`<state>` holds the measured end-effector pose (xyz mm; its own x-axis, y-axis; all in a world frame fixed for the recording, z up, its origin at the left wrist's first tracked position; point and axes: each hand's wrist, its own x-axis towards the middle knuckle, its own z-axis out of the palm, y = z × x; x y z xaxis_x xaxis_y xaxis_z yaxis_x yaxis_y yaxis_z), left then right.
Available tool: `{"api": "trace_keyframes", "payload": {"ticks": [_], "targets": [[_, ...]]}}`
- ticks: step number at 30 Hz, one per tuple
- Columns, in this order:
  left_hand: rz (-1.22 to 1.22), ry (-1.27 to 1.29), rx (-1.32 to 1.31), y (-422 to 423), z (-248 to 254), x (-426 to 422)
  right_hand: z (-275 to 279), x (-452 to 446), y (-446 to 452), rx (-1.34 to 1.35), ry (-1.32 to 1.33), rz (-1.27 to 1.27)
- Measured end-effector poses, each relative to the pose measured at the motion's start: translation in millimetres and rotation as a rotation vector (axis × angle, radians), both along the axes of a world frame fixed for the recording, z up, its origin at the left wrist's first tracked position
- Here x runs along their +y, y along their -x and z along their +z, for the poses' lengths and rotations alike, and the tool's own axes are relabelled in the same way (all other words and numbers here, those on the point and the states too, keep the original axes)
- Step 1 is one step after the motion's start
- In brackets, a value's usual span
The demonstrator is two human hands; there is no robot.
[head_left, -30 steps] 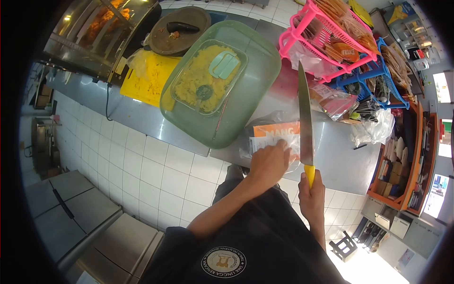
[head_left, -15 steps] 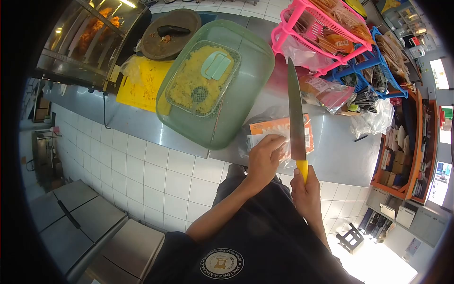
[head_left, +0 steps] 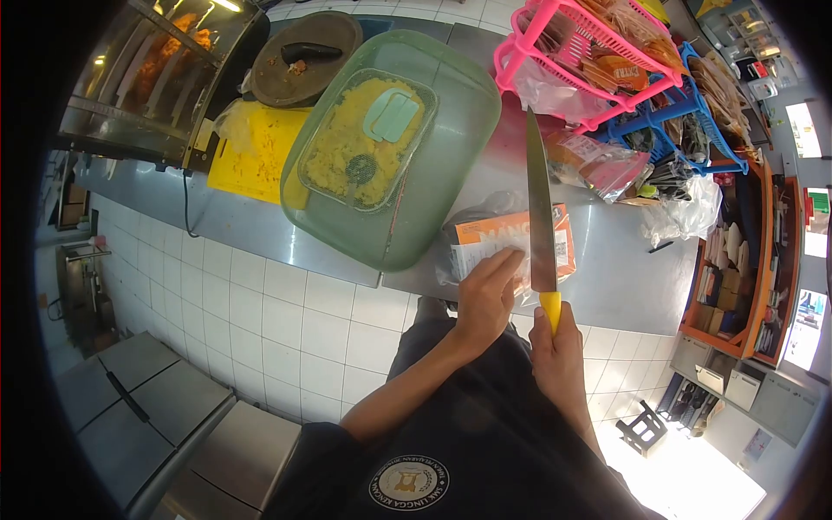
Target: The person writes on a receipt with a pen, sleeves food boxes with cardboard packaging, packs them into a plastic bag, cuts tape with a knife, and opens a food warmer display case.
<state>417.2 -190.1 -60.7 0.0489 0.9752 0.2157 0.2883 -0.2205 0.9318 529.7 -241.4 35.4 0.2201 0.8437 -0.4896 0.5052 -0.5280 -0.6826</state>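
My right hand [head_left: 557, 357] is wrapped round the yellow handle of a large knife [head_left: 541, 208], its blade pointing up and away from me. Under and beside the blade lies an orange and white packet in clear plastic [head_left: 494, 230] on the steel counter. Fingers outstretched, my left hand [head_left: 487, 303] rests on the near left part of this packet. To the left stands a green tub [head_left: 451, 173] that holds a clear container of yellow food [head_left: 347, 121] with a pale green scoop-like piece [head_left: 390, 114].
A yellow board [head_left: 251, 156], a round chopping block [head_left: 334, 30] and a glass warmer [head_left: 147, 78] are at the upper left. Pink [head_left: 520, 48] and blue [head_left: 715, 130] baskets and plastic bags [head_left: 685, 212] stand at the right.
My left fingers have straightened and lie flatter on the packet. The knife has shifted slightly left with my right hand, and the view has moved a little.
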Motion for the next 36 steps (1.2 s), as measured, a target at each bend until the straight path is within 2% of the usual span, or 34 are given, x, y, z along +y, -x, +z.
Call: {"api": "trace_keyframes", "payload": {"ticks": [2, 8, 14, 21, 36], "targets": [[0.004, -0.016, 0.001, -0.7, -2.3, 1.0, 0.9, 0.0, 0.8, -0.013, 0.003, 0.007], [0.023, -0.005, -0.029, -0.5, -4.8, -0.5, 12.6, -2.0, 5.6, 0.260, 0.157, -0.204], [0.023, -0.034, -0.028, -1.8, -7.2, 0.9, 14.7, -2.3, -2.6, 0.438, 0.186, -0.260], [0.024, -0.011, -0.037, -0.8, -8.4, 0.5, 17.5, -6.5, -9.3, 0.467, 0.181, -0.188], [0.061, -0.050, -0.008, -5.6, -9.2, -2.0, 22.6, -14.6, -25.2, 0.534, 0.282, -0.210]]}}
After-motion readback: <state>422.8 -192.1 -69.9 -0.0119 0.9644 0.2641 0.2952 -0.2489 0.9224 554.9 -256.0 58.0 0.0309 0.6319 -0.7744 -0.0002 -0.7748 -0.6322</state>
